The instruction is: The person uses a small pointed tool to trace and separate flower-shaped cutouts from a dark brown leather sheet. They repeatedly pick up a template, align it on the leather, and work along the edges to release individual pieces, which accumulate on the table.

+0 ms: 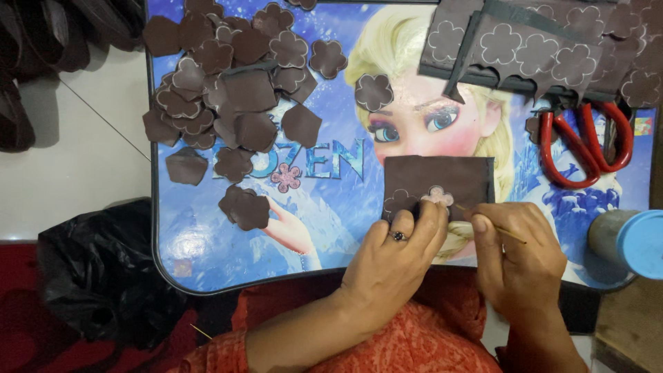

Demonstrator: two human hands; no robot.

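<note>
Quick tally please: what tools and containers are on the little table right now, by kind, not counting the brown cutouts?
Red-handled scissors: 1
Thin stick held in the right hand: 1
Flower-shaped template pressed down by the left hand: 1
Blue-capped container: 1
Brown sheet being traced: 1
Total: 5
The cutout pile overlaps too much to count.
</note>
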